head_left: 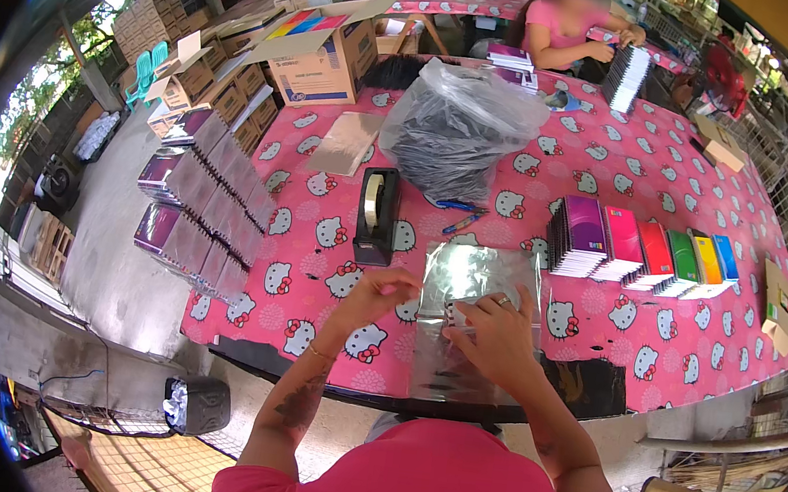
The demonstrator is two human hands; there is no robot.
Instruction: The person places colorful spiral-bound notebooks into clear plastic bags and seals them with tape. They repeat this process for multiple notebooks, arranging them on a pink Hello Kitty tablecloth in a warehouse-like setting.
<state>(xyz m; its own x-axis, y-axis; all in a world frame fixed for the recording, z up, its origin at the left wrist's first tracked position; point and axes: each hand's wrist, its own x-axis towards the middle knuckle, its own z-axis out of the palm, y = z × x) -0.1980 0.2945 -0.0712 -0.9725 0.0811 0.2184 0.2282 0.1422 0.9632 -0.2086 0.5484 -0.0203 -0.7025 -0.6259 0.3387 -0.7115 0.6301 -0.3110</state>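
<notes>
A transparent plastic sleeve (pixel 472 272) lies flat on the table at the near edge, shining with reflected light. My right hand (pixel 498 328), a ring on one finger, rests on it with fingers spread. At the sleeve's left edge, my left hand (pixel 382 295) is raised with its fingers pinched together; what they hold, if anything, is too small to make out. Just beyond the left hand stands a black tape dispenser (pixel 375 229) with a roll of tape (pixel 374 201). Blue pens (pixel 460 217) lie past the sleeve's top edge.
Stacked spiral notebooks (pixel 193 199) in plastic rise at the left. Colourful notebook stacks (pixel 620 245) line the right. A large bag (pixel 461 123) of dark material and a carton (pixel 323 61) stand farther back. Across the pink-covered table (pixel 655 169), a co-worker (pixel 565 27) handles a notebook stack (pixel 626 78).
</notes>
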